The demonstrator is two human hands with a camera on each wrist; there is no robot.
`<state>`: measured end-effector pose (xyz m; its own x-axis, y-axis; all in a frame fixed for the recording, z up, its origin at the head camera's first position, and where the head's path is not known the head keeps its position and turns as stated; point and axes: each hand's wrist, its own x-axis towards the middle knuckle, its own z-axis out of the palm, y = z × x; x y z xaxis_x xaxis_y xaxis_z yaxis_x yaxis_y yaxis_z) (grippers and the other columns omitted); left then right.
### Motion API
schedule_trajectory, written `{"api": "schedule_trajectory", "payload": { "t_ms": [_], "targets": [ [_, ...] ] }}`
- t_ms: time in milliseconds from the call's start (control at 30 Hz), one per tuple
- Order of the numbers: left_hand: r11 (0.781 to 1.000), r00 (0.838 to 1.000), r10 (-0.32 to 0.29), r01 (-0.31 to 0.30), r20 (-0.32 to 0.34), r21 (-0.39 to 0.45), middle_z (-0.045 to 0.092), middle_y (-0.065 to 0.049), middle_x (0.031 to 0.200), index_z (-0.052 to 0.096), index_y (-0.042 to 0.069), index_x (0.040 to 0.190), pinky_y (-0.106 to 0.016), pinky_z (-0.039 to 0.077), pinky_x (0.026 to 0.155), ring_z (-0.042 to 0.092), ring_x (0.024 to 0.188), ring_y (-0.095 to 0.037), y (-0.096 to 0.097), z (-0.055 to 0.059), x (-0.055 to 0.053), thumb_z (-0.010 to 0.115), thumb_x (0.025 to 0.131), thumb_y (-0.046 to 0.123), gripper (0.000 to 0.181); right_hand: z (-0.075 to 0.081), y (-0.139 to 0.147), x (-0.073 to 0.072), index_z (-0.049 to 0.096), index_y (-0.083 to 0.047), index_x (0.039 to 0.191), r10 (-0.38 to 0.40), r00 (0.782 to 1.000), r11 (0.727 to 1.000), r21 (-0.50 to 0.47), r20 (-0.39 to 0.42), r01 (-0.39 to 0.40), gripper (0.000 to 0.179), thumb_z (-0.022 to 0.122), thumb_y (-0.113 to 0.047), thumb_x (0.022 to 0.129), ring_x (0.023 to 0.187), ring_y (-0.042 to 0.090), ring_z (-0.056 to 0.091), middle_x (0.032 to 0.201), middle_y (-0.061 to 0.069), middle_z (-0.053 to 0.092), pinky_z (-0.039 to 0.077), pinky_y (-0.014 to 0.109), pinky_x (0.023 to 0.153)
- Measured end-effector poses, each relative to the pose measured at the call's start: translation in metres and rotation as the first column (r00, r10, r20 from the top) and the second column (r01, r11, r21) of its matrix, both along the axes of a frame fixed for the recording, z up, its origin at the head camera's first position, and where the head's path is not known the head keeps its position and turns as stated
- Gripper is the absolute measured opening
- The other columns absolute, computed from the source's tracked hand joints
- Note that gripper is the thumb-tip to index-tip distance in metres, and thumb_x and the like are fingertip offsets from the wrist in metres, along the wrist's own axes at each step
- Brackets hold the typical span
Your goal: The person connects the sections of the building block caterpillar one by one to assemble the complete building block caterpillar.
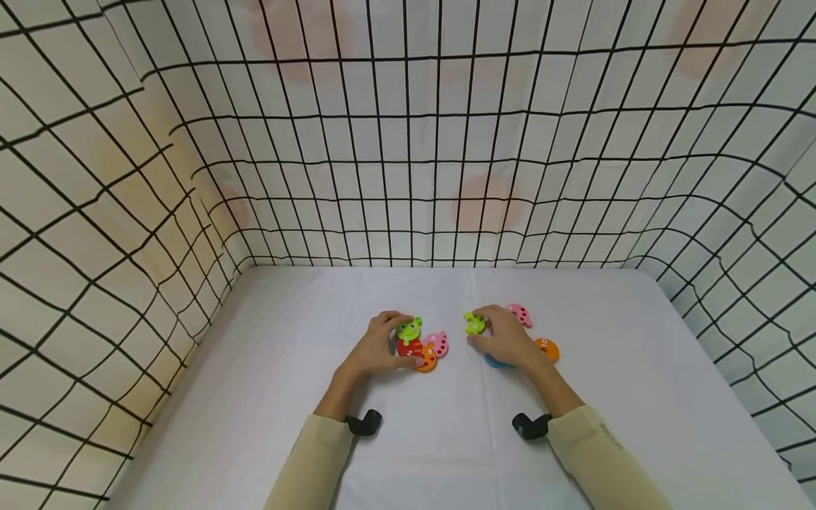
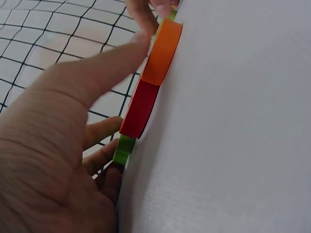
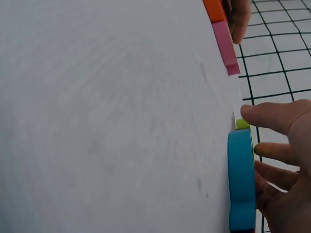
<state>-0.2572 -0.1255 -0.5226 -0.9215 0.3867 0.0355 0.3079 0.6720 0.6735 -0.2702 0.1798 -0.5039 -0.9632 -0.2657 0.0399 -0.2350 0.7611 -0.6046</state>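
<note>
- Left hand (image 1: 376, 347) grips the cluster (image 1: 409, 347), thumb on orange piece (image 1: 430, 363), fingers at green-faced piece (image 1: 410, 329); best held flat, steady.
- Right hand (image 1: 508, 338) pinches small green piece (image 1: 474, 324), right of cluster; light, level hold should suit.

In front of you spreads a white table (image 1: 414, 453), its far edge meeting a pale wall (image 1: 391, 88). A faint crease (image 1: 488, 425) runs down its surface from the far edge towards you. A black grid (image 1: 437, 116) covers the wall ahead and both side walls, bending round the far corners; on your left its lines break and step sideways near the corner. Behind it you see blurred pink blotches (image 1: 479, 214), one low near the middle, others higher up. The left wall has a yellowish tint. Your left wrist view catches the grid at upper left; your right wrist view shows it along the right edge, plus a small dark speck (image 3: 207, 195) on the table.
</note>
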Motion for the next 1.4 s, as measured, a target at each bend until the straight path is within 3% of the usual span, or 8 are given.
{"api": "schedule_trajectory", "payload": {
  "t_ms": [133,400,933,1400],
  "targets": [
    [1.000,1.000,0.008,-0.008,0.000,0.020,0.042,-0.011,0.155,0.054,0.021,0.148,-0.061,0.040,0.116,0.037,0.146,-0.033,0.000,-0.002,0.000,0.088,0.076,0.045,0.083,-0.003,-0.001,0.000,0.059,-0.003,0.141,-0.016,1.000,1.000,0.023,0.007,0.015,0.057,0.076,-0.029,0.093,0.104,0.027,0.054,0.127,0.016,0.063,0.052,0.042,0.090],
    [1.000,1.000,-0.010,0.010,-0.008,0.023,0.044,-0.008,0.153,0.054,0.019,0.146,-0.060,0.039,0.117,0.039,0.145,-0.031,-0.003,0.001,0.000,0.088,0.077,0.045,0.081,-0.004,0.000,0.001,0.064,-0.007,0.135,-0.006,1.000,1.000,-0.003,0.005,0.006,0.045,0.072,-0.017,0.092,0.094,0.023,0.051,0.108,0.010,0.061,0.044,0.031,0.077],
    [0.999,0.999,-0.035,0.034,0.021,0.038,0.046,-0.001,0.157,0.055,0.020,0.147,-0.058,0.031,0.123,0.037,0.150,-0.029,-0.004,0.005,0.000,0.088,0.079,0.039,0.078,0.000,-0.001,0.010,0.063,-0.013,0.138,0.000,1.000,1.000,-0.010,0.008,0.000,0.045,0.072,-0.022,0.095,0.098,0.023,0.056,0.115,0.007,0.065,0.053,0.037,0.086],
    [1.000,0.999,0.001,-0.002,0.046,0.029,0.045,-0.002,0.158,0.056,0.024,0.146,-0.058,0.033,0.122,0.038,0.150,-0.029,-0.003,0.002,-0.002,0.089,0.078,0.043,0.079,0.005,-0.019,0.007,0.063,-0.016,0.139,0.127,0.992,0.990,-0.059,0.016,-0.126,0.042,0.069,-0.017,0.097,0.110,0.023,0.059,0.141,0.005,0.063,0.055,0.043,0.096]
  ]
}}
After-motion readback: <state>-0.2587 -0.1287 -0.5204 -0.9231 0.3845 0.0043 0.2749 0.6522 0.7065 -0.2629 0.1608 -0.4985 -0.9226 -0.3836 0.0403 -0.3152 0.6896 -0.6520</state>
